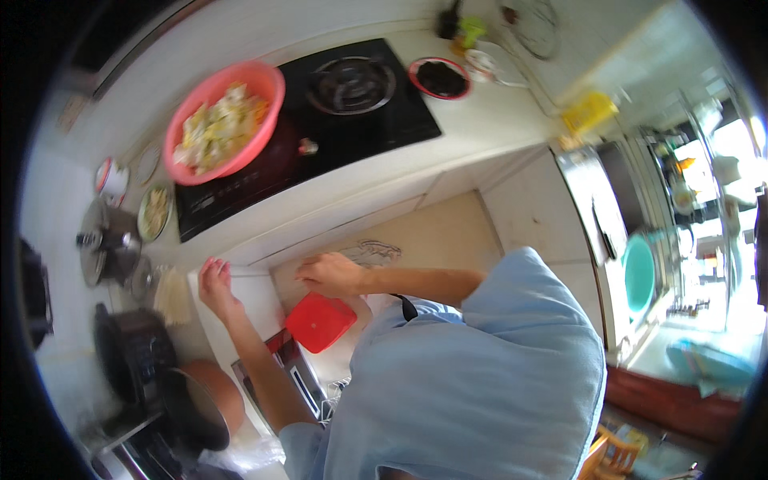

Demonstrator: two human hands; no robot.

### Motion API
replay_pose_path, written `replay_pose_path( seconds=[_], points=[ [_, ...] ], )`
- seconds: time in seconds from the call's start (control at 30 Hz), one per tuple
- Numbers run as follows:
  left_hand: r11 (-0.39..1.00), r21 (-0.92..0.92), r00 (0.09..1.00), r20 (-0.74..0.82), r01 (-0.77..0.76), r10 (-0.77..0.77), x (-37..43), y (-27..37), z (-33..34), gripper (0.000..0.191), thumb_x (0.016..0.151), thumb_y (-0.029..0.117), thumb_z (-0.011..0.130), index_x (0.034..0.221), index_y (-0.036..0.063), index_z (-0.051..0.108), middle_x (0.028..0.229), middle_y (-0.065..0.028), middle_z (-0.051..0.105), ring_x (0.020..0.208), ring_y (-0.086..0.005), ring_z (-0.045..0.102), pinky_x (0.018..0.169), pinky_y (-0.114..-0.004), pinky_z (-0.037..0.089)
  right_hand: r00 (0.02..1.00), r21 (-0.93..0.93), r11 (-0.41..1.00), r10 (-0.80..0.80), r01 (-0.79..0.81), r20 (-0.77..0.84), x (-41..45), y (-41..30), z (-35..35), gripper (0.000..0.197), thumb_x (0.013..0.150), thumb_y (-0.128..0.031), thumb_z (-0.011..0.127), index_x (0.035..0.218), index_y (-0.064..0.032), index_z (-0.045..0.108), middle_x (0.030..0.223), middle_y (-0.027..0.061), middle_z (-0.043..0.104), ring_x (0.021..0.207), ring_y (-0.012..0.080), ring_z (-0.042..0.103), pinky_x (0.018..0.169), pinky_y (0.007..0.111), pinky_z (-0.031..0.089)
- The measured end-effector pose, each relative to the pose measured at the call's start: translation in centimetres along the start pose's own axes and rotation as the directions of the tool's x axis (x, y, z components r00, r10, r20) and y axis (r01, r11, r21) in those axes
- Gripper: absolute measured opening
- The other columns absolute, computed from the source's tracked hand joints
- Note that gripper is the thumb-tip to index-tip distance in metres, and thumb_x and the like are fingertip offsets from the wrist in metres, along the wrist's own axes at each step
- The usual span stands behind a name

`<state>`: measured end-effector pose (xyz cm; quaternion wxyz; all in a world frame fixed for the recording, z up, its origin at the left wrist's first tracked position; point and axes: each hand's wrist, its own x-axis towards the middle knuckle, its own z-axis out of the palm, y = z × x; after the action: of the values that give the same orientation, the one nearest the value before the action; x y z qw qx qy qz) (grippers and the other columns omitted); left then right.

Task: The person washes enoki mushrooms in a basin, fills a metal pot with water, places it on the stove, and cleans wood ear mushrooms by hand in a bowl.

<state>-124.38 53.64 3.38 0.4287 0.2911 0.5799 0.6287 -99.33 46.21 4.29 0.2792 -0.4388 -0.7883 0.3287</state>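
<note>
My left hand (217,289) is raised by the counter corner, below the dish of pale shredded food (155,211). Its fingers are loosely curled and I see nothing in them. In front of my body hangs my right hand (331,273), back upward and fingers bent; whatever may be under them is hidden. Beneath it on the floor side is a red square plastic object (321,321), perhaps a stool top. Beyond both hands, a pink plastic basin (264,141) of chopped cabbage-like leaves rests on the left part of the black glass cooktop (384,129).
Right of the gas burner (352,86) sits a red-rimmed plate of dark food (441,78). A brown pot (225,390), a black cooker (135,354) and a grey blender-like appliance (108,240) line the left counter. A knife (602,231) lies near a turquoise basin (639,273) at right.
</note>
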Motion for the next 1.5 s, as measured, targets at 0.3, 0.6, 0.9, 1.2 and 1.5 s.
replay_pose_path(
  seconds=[0.3, 0.6, 0.9, 1.2, 1.5],
  points=[
    [0.943, 0.107, 0.854, 0.403, 0.314, -0.33, -15.1, -7.5, 12.4, 0.021, 0.081, 0.007, 0.056, 0.102, 0.0013, 0.057, 0.092, -0.0083, 0.057, 0.081, -0.018, 0.056, 0.074, -0.029, 0.049, 0.831, 0.081, 0.913, 0.399, -0.4, -0.387, -19.9, 2.4, -6.5, 0.015, 0.077, -0.01, 0.053, 0.087, -0.0052, 0.063, 0.087, 0.0127, 0.064, 0.08, 0.0316, 0.06, 0.07, 0.041, 0.048],
    [0.877, 0.364, 0.595, 0.644, 0.315, -0.481, -31.9, -14.1, 25.3, 0.015, 0.082, 0.008, 0.057, 0.097, 0.0058, 0.059, 0.083, -0.0037, 0.059, 0.071, -0.0128, 0.058, 0.061, -0.027, 0.05, 0.586, 0.096, 0.887, 0.376, -0.452, -0.717, -36.6, 5.5, -14.8, 0.014, 0.075, -0.006, 0.054, 0.085, -0.0028, 0.063, 0.083, 0.014, 0.063, 0.076, 0.0324, 0.06, 0.066, 0.04, 0.049],
    [0.828, 0.518, 0.291, 0.776, 0.213, -0.56, -49.9, -18.0, 39.0, 0.013, 0.086, 0.009, 0.054, 0.097, 0.0051, 0.058, 0.084, -0.0026, 0.059, 0.07, -0.0113, 0.059, 0.061, -0.024, 0.049, 0.172, 0.085, 0.628, 0.337, -0.774, -0.925, -58.9, 11.3, -25.2, 0.016, 0.073, -0.001, 0.056, 0.087, -0.0037, 0.062, 0.084, 0.0138, 0.059, 0.082, 0.0319, 0.056, 0.071, 0.039, 0.046],
    [0.787, 0.611, 0.213, 0.761, 0.083, -0.613, -55.1, -19.3, 45.8, 0.013, 0.086, 0.01, 0.052, 0.097, 0.0057, 0.057, 0.085, -0.0024, 0.059, 0.069, -0.0102, 0.058, 0.061, -0.024, 0.049, 0.172, -0.111, 0.17, 0.406, -0.979, -0.897, -65.3, 20.1, -32.3, 0.032, 0.074, -0.002, 0.051, 0.106, -0.0082, 0.054, 0.099, 0.0131, 0.053, 0.094, 0.0295, 0.051, 0.075, 0.04, 0.039],
    [0.813, 0.579, 0.287, 0.769, 0.065, -0.571, -53.8, -21.8, 55.4, 0.024, 0.081, 0.011, 0.059, 0.104, 0.008, 0.053, 0.088, -0.002, 0.054, 0.073, -0.01, 0.055, 0.059, -0.024, 0.048, 0.183, -0.147, 0.115, 0.439, -0.982, -0.88, -65.5, 21.8, -33.4, 0.035, 0.076, -0.007, 0.052, 0.11, -0.0147, 0.051, 0.09, 0.0033, 0.054, 0.089, 0.022, 0.053, 0.067, 0.037, 0.042]
  ],
)
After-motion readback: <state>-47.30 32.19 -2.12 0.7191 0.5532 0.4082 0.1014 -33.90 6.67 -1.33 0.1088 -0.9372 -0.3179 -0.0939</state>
